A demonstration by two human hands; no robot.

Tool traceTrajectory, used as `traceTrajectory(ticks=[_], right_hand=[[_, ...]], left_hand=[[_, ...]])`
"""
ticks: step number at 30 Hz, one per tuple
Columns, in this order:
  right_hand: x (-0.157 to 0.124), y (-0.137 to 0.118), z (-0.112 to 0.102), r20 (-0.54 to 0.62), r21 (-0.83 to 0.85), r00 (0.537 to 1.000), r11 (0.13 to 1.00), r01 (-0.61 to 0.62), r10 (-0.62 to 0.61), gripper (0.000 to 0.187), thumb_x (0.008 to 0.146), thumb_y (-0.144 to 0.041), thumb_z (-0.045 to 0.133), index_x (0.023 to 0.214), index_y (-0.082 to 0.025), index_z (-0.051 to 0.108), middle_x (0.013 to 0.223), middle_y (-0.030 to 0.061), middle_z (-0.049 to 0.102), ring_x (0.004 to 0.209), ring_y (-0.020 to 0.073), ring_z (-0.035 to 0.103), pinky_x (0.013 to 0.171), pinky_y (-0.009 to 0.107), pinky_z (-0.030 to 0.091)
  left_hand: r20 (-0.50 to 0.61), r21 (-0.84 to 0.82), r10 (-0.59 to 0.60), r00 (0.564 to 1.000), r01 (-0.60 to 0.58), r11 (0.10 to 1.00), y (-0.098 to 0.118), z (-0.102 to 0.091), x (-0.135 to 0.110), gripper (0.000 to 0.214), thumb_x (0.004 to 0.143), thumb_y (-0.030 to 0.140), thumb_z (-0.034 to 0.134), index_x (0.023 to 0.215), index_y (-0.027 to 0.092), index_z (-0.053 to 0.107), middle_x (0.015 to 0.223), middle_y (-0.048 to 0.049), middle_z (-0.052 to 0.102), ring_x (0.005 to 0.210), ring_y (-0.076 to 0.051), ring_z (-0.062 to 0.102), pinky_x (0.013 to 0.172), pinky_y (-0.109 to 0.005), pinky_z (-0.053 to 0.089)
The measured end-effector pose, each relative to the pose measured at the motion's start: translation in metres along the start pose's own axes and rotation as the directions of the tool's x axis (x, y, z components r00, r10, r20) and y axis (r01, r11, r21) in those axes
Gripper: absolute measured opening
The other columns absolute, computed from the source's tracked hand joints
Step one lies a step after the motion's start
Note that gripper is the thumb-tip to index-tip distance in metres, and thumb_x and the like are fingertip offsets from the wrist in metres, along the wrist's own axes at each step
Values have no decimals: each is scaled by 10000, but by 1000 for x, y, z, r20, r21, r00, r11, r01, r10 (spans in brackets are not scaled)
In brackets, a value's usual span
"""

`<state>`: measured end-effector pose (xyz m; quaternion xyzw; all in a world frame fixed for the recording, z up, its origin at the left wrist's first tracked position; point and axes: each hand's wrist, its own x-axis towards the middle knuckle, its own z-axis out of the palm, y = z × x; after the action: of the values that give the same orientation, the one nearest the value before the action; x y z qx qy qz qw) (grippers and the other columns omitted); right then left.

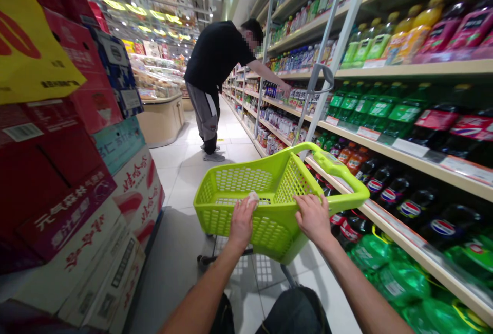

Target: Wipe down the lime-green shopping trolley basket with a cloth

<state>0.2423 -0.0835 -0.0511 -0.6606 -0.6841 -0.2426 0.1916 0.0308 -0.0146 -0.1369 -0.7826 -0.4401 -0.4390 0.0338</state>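
Basket [239,180] of green plastic stands tipped in the aisle beside the drink shelf [408,151]. The left hand [242,221] has its grip pinching a white cloth [253,198] against the near rim. The right hand [314,217] has its grip curled over the rim. I think the wiping is only at this edge, with most of it left.

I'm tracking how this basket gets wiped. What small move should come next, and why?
Probably slide the left hand with its white cloth sideways along the near rim of the green basket. The cloth sits pressed on that rim, and the right hand grips the rim beside it, which seems to hold the basket steady.
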Motion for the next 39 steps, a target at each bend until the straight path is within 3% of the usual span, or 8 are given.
traceTrajectory(ticks=[2,6,8,15,20,27,33,39], right_hand=[[0,2,0,2,-5,1000,1000,7,-7,356,719,-159,475,1056,-210,577,1009,23,630,992,207,467,990,415,130],[0,2,-1,-7,8,1000,1000,-3,3,354,720,-167,468,1053,-207,581,996,29,632,999,210,463,994,412,120],[0,0,-1,-10,14,1000,1000,-12,12,343,721,-178,469,1042,-206,588,983,31,635,992,212,467,992,416,120],[1,3,1,-26,-1,1000,1000,-7,7,322,741,-200,467,1039,-202,590,989,34,637,1005,212,482,997,429,137],[3,-3,2,-14,51,999,998,-36,36,299,767,-261,466,1024,-179,596,1016,62,636,1054,246,472,1000,494,109],[5,-56,21,119,181,991,982,45,-67,351,814,-249,409,1132,-169,534,1216,63,537,1203,253,368,1020,531,76],[-6,-53,39,77,184,988,976,117,-133,429,795,-237,447,1218,-168,472,1277,63,480,1250,235,309,1047,494,30],[-7,-55,39,80,179,990,979,96,-112,460,781,-238,457,1232,-148,459,1284,83,469,1246,242,312,1045,491,36]], left_hand=[[-5,23,-37,999,37,999,-12,-6,-1,455,726,13,353,1098,207,528,1198,-79,545,1118,-199,475,996,-436,321],[-119,111,-218,969,231,967,-67,-37,-8,392,756,59,341,1065,191,542,1127,-91,587,1064,-231,510,953,-466,352],[-155,132,-244,957,265,955,-75,-43,-10,377,765,73,334,1062,172,544,1117,-106,589,1064,-241,508,940,-461,365],[-9,93,13,1000,-12,996,-22,-10,-6,439,742,43,359,1126,192,511,1212,-83,536,1141,-196,461,998,-410,328],[-88,174,-142,986,156,972,-53,-30,-11,392,777,84,349,1119,186,511,1156,-91,575,1084,-210,505,977,-441,340],[0,147,-38,999,38,988,-24,-13,-4,427,746,48,377,1121,198,518,1214,-84,537,1144,-197,460,994,-403,328],[-49,220,-193,980,199,955,-56,-35,-10,384,782,91,367,1128,185,507,1174,-93,572,1117,-225,487,997,-487,280],[58,155,-33,998,23,988,-13,-12,-1,407,778,68,347,1133,185,508,1218,-83,541,1152,-178,460,1006,-397,296]])
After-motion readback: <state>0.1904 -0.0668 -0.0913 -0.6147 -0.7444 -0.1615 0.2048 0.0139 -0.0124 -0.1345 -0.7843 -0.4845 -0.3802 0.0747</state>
